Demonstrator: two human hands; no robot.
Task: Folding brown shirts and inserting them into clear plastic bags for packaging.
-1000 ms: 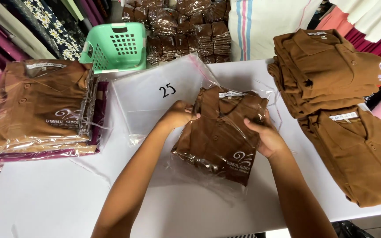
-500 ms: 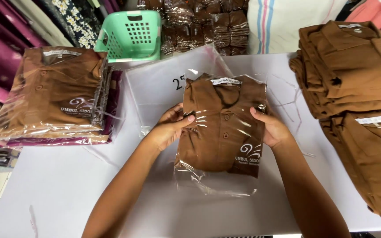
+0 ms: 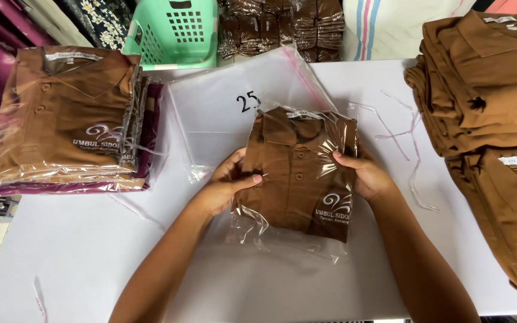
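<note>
Nearest you, on the white table (image 3: 79,251), both forearms run up from the bottom edge to a folded brown shirt (image 3: 297,173) that sits inside a clear plastic bag (image 3: 282,236). Your left hand (image 3: 228,185) grips the left edge of the bagged shirt, fingers curled under it and thumb pressed flat across the front near the buttons. Your right hand (image 3: 369,176) holds the right edge, fingers closed on the side of the shirt with the fingertips lying on the plastic. Loose bag material sticks out crumpled below the shirt's lower hem. The collar points away from you; a pale printed emblem sits at the lower right of the shirt front. Just beyond the shirt, partly under its collar end, lies a flat pile of empty clear bags (image 3: 222,113) with a pink strip along one edge. Thin plastic strips (image 3: 411,149) lie scattered right of the shirt. At far left is a stack of bagged brown shirts (image 3: 61,119) resting on dark red cloth. At far right is a pile of unbagged brown shirts (image 3: 486,90), reaching toward you along the table edge. Past the table stand a green plastic basket (image 3: 175,33) and more bagged brown garments (image 3: 282,27).
</note>
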